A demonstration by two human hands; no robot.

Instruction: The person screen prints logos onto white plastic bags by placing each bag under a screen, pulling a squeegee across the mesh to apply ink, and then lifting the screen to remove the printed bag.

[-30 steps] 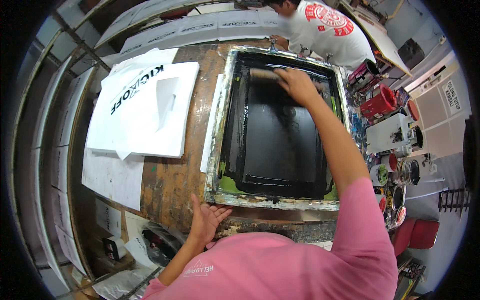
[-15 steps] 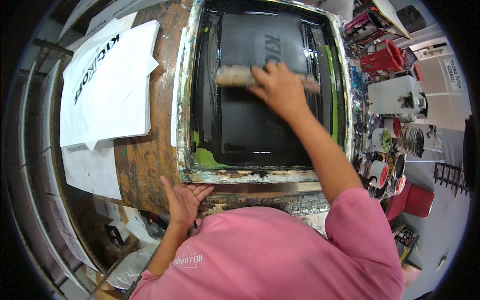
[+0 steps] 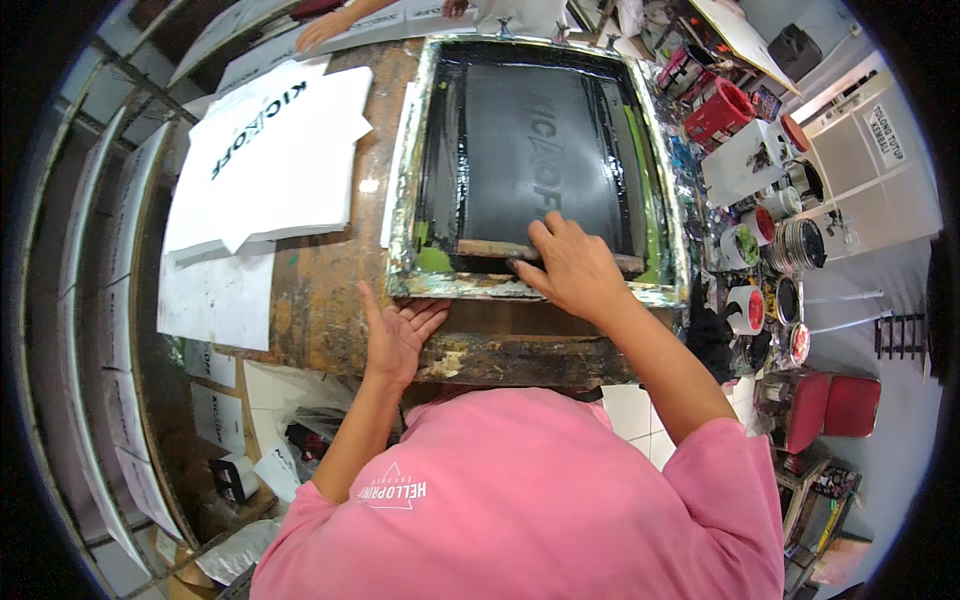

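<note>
A screen-printing frame (image 3: 402, 215) with a paint-crusted rim lies on the wooden table in front of me. Black ink coats its mesh (image 3: 500, 130), where dark lettering shows through, and green patches line the sides. My right hand (image 3: 577, 262) is closed around a wooden-handled squeegee (image 3: 492, 247), which lies crosswise near the frame's close end. At the near left corner, my left hand (image 3: 398, 335) is palm up with thumb and fingers stretched out. Its fingertips are at the frame's near edge; whether they touch its underside is hidden.
Left of the frame, a stack of white printed sheets (image 3: 270, 170) lies on the table (image 3: 330, 270). Ink tubs, a red bucket (image 3: 718, 110) and a white container (image 3: 740, 160) crowd the right side. A metal rack (image 3: 75, 300) stands far left. Another person's hand (image 3: 325, 30) reaches in at the top.
My right hand has drawn the squeegee from mid-mesh toward me, to the near end. My view has shifted, bringing another person's hand in at the top. My left hand stays at the near corner.
</note>
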